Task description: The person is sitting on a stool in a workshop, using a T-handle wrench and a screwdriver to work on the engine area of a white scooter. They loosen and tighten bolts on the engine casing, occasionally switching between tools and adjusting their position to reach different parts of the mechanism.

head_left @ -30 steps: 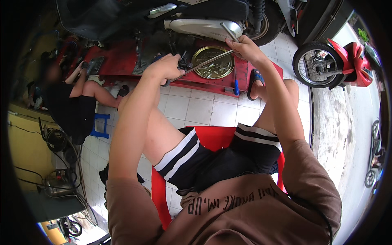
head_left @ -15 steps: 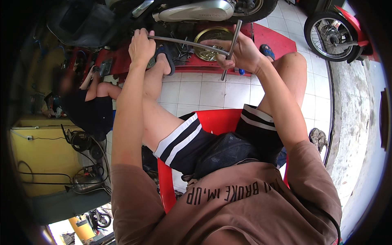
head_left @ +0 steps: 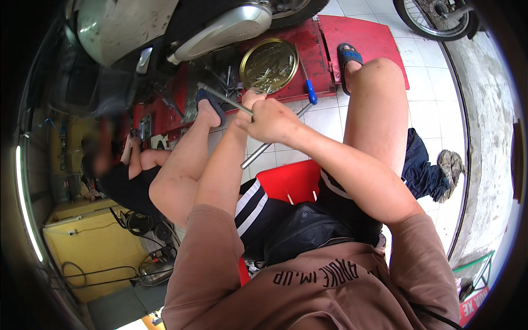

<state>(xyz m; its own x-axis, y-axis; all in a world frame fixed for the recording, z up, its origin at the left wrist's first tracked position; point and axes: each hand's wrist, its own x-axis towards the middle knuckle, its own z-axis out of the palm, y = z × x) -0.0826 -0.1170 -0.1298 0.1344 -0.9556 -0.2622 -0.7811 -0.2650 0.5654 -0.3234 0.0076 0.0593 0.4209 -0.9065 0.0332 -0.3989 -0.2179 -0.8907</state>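
Note:
My right hand (head_left: 272,119) is closed around the shaft of a steel T-handle wrench (head_left: 224,100). Its crossbar (head_left: 257,155) slants below and behind that hand, with one end over the red seat. Just beyond, my left hand (head_left: 253,99) is at the near rim of a round gold metal tray (head_left: 242,70). Small bolts and metal parts (head_left: 267,76) lie in this tray. The fingers of my left hand are mostly hidden behind my right hand, so their grip cannot be made out.
A blue-handled screwdriver (head_left: 311,92) leans at the edge of the red platform (head_left: 363,41). Above stands a motorcycle with a silver engine cover (head_left: 223,33). Loose tools (head_left: 228,77) lie beside the tray. Another person (head_left: 124,176) crouches at the left. A spoked wheel (head_left: 434,16) is at upper right.
My left hand has let go of the wrench's far end and moved right to the tray. My right hand has moved left and down with the wrench. The view has shifted.

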